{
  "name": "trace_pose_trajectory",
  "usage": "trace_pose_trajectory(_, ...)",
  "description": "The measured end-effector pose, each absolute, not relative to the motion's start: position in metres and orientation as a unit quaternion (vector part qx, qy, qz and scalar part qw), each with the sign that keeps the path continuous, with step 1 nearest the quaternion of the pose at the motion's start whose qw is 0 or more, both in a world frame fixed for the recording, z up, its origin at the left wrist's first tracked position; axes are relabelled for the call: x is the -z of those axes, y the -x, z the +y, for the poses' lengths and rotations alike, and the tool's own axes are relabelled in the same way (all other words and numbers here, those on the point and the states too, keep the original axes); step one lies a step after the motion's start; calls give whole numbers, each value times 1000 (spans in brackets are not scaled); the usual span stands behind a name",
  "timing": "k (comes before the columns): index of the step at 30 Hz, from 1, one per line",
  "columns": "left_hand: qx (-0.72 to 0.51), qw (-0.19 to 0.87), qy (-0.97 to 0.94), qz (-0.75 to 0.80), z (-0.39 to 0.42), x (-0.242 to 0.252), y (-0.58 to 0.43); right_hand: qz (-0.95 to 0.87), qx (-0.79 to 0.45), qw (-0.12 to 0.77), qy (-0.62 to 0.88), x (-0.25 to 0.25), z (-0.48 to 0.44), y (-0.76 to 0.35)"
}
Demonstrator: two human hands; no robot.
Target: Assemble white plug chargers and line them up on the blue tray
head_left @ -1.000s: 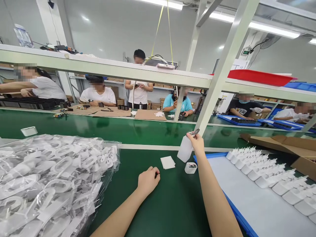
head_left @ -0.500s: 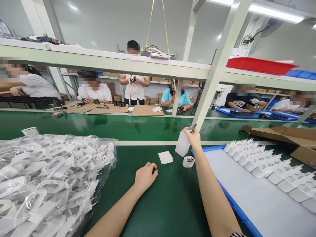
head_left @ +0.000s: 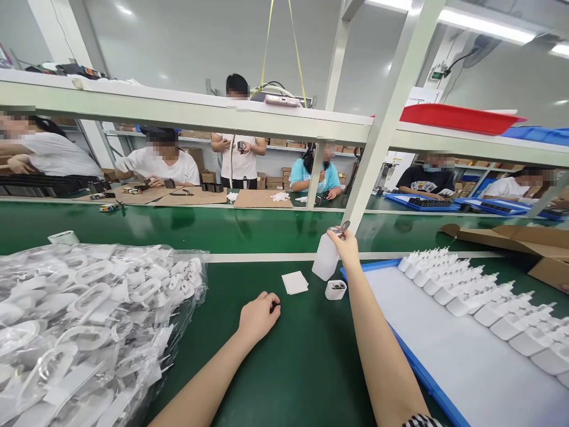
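Note:
My right hand (head_left: 348, 248) is closed around the top of a translucent white bottle (head_left: 325, 260) with a metal cap (head_left: 341, 228), whose lid is tipped up. The bottle stands slightly tilted on the green table. Just in front of it is a small white oval housing (head_left: 335, 290) with its open end up, showing metallic parts inside. A small stack of white square wipes (head_left: 294, 283) lies left of the bottle. My left hand (head_left: 260, 318) rests on the table near the wipes, fingers curled in; what they may hold is hidden.
A clear plastic bag (head_left: 89, 320) of white loop-shaped parts fills the left. On the right, a blue-edged tray (head_left: 427, 379) carries rows of white housings (head_left: 471, 296). Behind it lies a cardboard box (head_left: 511, 237). A metal post (head_left: 373, 142) and shelf (head_left: 200, 112) cross ahead; co-workers sit beyond.
The lid on the bottle's cap stands more upright than before. Both hands keep their places, and the whole view has shifted slightly.

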State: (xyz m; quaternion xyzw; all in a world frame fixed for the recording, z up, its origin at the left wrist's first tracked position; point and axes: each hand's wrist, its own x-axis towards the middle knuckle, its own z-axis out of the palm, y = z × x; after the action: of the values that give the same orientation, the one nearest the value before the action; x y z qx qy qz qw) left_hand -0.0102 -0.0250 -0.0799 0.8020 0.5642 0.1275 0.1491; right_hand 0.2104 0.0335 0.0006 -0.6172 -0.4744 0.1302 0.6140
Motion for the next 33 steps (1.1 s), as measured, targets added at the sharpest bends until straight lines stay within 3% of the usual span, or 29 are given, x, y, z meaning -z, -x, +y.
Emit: trace_pose_trajectory(33, -141, 183, -804, 549, -20, 79, 14, -490, -68, 621, 608, 7, 35, -207)
